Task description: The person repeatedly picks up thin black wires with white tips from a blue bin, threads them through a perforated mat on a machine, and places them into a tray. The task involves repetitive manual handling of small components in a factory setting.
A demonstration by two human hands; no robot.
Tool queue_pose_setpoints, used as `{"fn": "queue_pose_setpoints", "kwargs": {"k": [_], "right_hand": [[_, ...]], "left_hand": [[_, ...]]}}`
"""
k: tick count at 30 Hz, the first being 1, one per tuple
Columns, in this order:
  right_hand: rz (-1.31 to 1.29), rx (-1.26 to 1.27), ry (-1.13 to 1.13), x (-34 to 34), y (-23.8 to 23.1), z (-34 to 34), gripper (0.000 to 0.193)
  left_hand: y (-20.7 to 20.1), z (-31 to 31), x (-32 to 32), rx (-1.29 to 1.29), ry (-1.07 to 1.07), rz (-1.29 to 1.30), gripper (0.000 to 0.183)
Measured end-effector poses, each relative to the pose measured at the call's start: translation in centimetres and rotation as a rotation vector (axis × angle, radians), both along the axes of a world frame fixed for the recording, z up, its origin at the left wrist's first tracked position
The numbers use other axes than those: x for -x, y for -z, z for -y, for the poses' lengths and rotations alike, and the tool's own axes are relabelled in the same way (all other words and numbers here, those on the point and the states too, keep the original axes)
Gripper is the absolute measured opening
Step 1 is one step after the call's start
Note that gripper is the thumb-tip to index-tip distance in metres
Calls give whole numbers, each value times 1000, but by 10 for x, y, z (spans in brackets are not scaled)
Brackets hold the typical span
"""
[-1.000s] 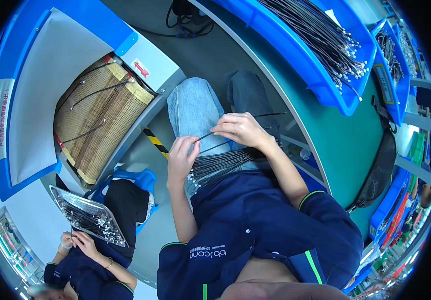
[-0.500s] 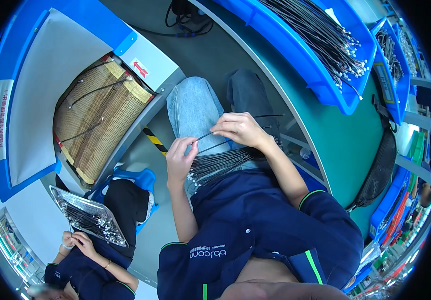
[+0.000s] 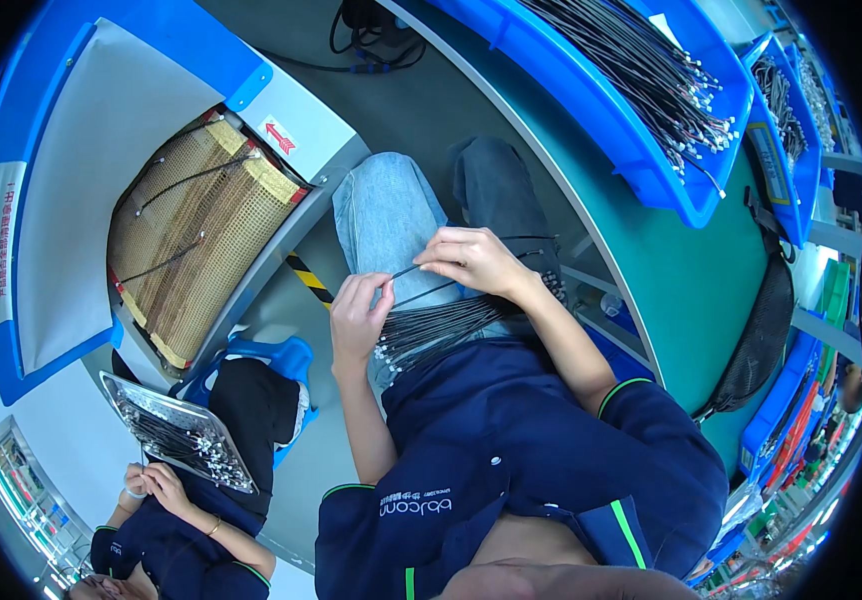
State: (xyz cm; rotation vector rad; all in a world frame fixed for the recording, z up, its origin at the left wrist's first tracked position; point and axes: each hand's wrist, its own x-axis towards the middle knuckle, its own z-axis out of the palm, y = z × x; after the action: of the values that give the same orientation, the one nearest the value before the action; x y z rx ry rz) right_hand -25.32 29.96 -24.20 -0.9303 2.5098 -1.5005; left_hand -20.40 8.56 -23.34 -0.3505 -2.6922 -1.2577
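Observation:
Over my lap, a thin black cable (image 3: 407, 271) is stretched between my two hands. My left hand (image 3: 357, 312) pinches it at one end, thumb against fingers. My right hand (image 3: 473, 262) grips it a short way along, and the rest trails out to the right past the wrist. Just below, a bundle of black cables (image 3: 446, 332) with small pale connectors lies across my thighs. My left fingers cover whatever is at the held end.
At left stands a blue and white machine with a mesh conveyor belt (image 3: 196, 240) carrying several cables. A co-worker holds a metal tray (image 3: 236, 465) of cables at lower left. Blue bins (image 3: 696, 205) of cables stand on the green table (image 3: 686, 300) at right.
My hands stay almost in place, still on the cable. Its trailing part at right has shifted and curves more. Cables on the mesh belt have crept slightly to the left.

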Motion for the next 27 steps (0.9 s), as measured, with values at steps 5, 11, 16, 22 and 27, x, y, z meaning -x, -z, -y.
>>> {"fn": "queue_pose_setpoints", "kwargs": {"k": [5, 11, 16, 22, 27], "right_hand": [[0, -19, 3, 2, -3, -2, 14], [-10, -12, -3, 1, -4, -2, 13], [-6, 15, -3, 2, -6, -1, 12], [-2, 13, 2, 2, -5, -2, 12], [17, 0, 6, 1, -3, 0, 13]], "left_hand": [[-1, -4, -2, -50, -70, 97, 16], [0, -1, 0, -7, 13, 27, 12], [1, 2, -1, -12, 15, 7, 11], [-6, 0, 0, -4, 24, 28, 10], [-3, -1, 1, 6, 26, -4, 12]]}}
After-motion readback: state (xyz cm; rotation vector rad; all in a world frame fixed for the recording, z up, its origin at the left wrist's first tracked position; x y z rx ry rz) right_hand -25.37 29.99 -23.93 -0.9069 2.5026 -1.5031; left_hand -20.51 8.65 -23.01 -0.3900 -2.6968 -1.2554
